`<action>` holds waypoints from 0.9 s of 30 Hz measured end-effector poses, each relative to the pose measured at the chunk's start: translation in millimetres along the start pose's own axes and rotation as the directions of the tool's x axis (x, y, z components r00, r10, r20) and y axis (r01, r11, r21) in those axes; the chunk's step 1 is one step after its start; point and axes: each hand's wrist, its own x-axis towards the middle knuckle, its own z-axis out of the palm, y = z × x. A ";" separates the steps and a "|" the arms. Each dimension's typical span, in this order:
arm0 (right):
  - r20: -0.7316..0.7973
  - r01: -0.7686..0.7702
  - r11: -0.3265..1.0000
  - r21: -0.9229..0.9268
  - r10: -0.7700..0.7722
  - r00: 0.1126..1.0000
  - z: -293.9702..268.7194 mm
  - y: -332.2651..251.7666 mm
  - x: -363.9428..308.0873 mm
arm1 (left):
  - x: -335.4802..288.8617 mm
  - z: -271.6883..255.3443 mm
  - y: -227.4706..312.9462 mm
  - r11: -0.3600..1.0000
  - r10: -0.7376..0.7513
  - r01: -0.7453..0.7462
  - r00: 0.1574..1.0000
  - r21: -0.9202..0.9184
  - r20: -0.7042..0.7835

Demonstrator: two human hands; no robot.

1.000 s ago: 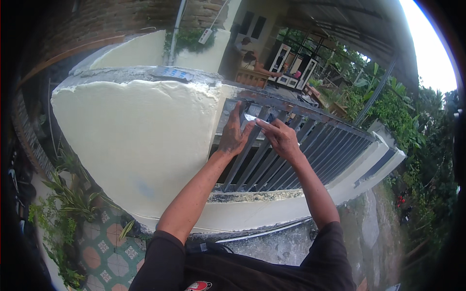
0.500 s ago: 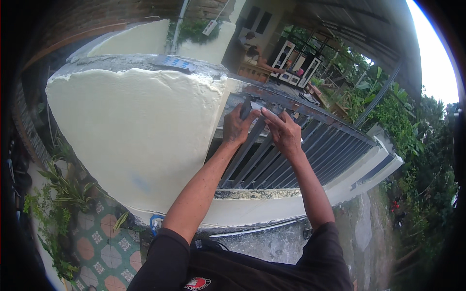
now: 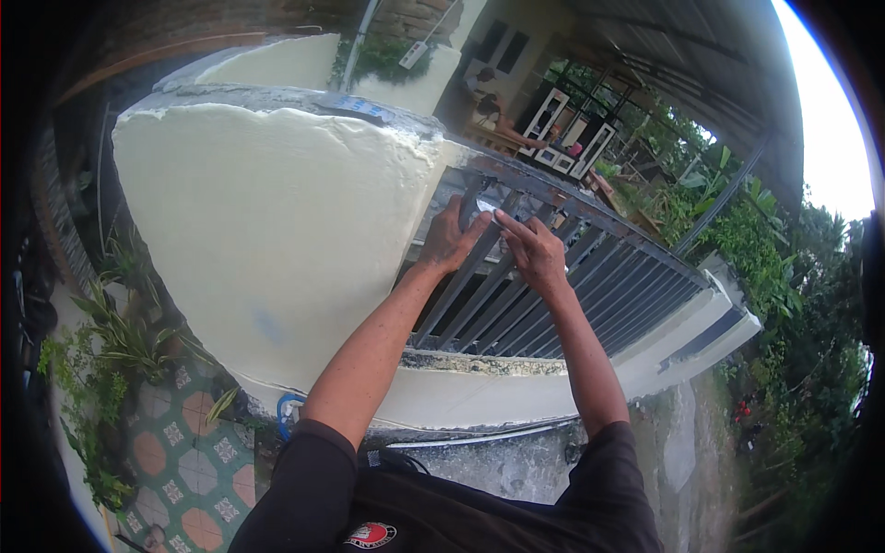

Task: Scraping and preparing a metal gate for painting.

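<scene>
Both hands are raised at the upper left part of a grey metal railing (image 3: 553, 276) set into a cream wall. A small whitish-grey folded sheet (image 3: 486, 208) lies between them against the slats. My left hand (image 3: 448, 241) is closed around its left end, thumb toward the sheet, with the fingertips partly hidden by a slat. From the other side my right hand (image 3: 537, 255) pinches it, its index finger stretched along the sheet. What the sheet is made of is too small to tell.
The thick cream wall (image 3: 258, 221) stands at the left, with a bluish-grey strip (image 3: 355, 105) on its rough top. Beyond the railing, two people sit near a white-framed cabinet (image 3: 567, 138). Potted plants (image 3: 101, 359) and patterned tiles (image 3: 189, 452) lie lower left.
The view has shifted slightly, so the wall appears further right. Both hands remain at the same part of the railing, still holding the sheet, with the right fingers a little more bent.
</scene>
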 end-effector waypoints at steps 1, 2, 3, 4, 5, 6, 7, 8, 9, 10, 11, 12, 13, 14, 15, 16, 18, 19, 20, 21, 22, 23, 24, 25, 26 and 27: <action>-0.010 -0.006 1.000 0.001 0.006 1.000 0.2 0.2 -0.3 | -0.6 0.7 0.9 1.000 0.004 -0.004 1.000 -0.016 -0.008; -0.013 0.000 1.000 0.004 0.000 1.000 0.5 -3.4 0.4 | -1.1 0.1 1.2 1.000 0.018 -0.019 0.999 -0.019 -0.027; -0.018 -0.027 0.999 -0.044 0.026 1.000 1.3 -6.8 0.8 | 0.5 -0.5 1.5 1.000 0.021 -0.021 0.999 -0.015 -0.031; -0.024 -0.054 0.994 -0.093 0.052 0.998 2.2 -9.7 2.0 | 3.4 -1.2 1.6 0.999 -0.044 0.043 0.999 -0.028 -0.031; -0.025 -0.054 0.994 -0.092 0.052 0.998 1.7 -11.5 3.5 | 5.2 -0.9 2.5 0.993 -0.111 0.110 0.993 -0.043 -0.029; -0.042 -0.072 0.994 -0.079 0.069 0.997 1.5 -12.9 6.2 | 7.0 -1.1 3.1 0.993 -0.111 0.109 0.993 -0.041 -0.029; -0.058 -0.090 0.994 -0.065 0.086 0.995 2.0 -14.2 8.4 | 9.1 -1.8 3.5 0.991 -0.129 0.128 0.990 -0.038 -0.049; -0.058 -0.095 0.993 -0.071 0.091 0.994 1.4 -11.5 7.3 | 11.2 1.0 7.8 0.988 -0.148 0.146 0.987 -0.042 -0.063; -0.078 -0.117 0.992 -0.054 0.112 0.991 1.3 -8.8 6.0 | 13.4 2.4 11.8 0.988 -0.149 0.146 0.987 -0.046 -0.057; -0.097 -0.138 0.990 -0.037 0.134 0.986 1.3 -6.5 4.7 | 15.6 2.6 15.3 0.973 -0.231 0.231 0.973 -0.014 -0.002; -0.096 -0.139 0.990 -0.038 0.134 0.986 0.7 -6.4 5.0 | 16.2 2.5 15.7 0.950 -0.313 0.313 0.949 0.025 0.044; -0.101 -0.133 0.991 -0.020 0.130 0.986 0.0 -6.6 5.5 | 15.2 3.1 16.0 0.949 -0.314 0.314 0.948 0.024 0.045; -0.106 -0.127 0.992 -0.002 0.127 0.986 -1.0 -6.0 5.1 | 13.7 3.7 16.0 0.961 -0.277 0.277 0.960 0.003 0.032; -0.108 -0.125 0.992 0.004 0.125 0.986 0.9 -5.1 5.1 | 12.9 1.2 12.3 0.971 -0.238 0.239 0.971 -0.011 0.012; -0.075 -0.081 0.997 0.009 0.081 0.994 2.9 -1.9 4.3 | 10.9 0.4 8.9 0.971 -0.238 0.238 0.971 -0.006 0.008; -0.043 -0.036 0.999 0.015 0.036 0.998 4.3 0.5 4.1 | 7.7 0.6 5.7 0.985 -0.169 0.168 0.985 -0.044 -0.033; -0.039 -0.040 0.999 0.010 0.041 0.998 3.3 -0.6 5.2 | 6.1 0.9 5.4 0.993 -0.097 0.091 0.992 -0.076 -0.081; -0.034 -0.048 0.999 0.001 0.048 0.998 4.1 -2.2 5.9 | 6.4 1.6 5.7 0.991 -0.122 0.115 0.987 -0.068 -0.105; -0.033 -0.047 0.999 0.002 0.047 0.998 4.6 -2.3 5.2 | 6.6 3.9 8.4 0.988 -0.150 0.143 0.981 -0.065 -0.126; -0.060 -0.060 0.998 -0.017 0.059 0.996 5.8 -2.6 4.8 | 8.4 3.8 10.6 0.988 -0.151 0.143 0.980 -0.065 -0.128; -0.088 -0.074 0.997 -0.036 0.070 0.994 6.9 -2.6 4.5 | 11.3 3.1 12.5 0.979 -0.202 0.200 0.976 -0.034 -0.080; -0.085 -0.076 0.996 -0.037 0.073 0.994 6.3 -1.5 2.8 | 12.5 4.0 15.4 0.967 -0.256 0.256 0.966 -0.001 -0.029; -0.105 -0.102 0.995 -0.022 0.099 0.989 5.1 0.2 0.9 | 12.5 6.2 18.2 0.966 -0.259 0.259 0.966 -0.003 -0.026; -0.125 -0.128 0.992 -0.007 0.127 0.984 4.1 2.1 -1.0 | 12.4 9.3 21.0 0.962 -0.273 0.273 0.961 -0.009 -0.033; -0.124 -0.127 0.992 -0.001 0.126 0.984 4.3 0.3 0.9 | 11.8 9.0 18.5 0.958 -0.287 0.287 0.957 -0.009 -0.047; -0.110 -0.106 0.994 -0.009 0.105 0.988 4.1 -1.1 3.5 | 11.1 7.8 13.1 0.957 -0.289 0.290 0.956 -0.006 -0.050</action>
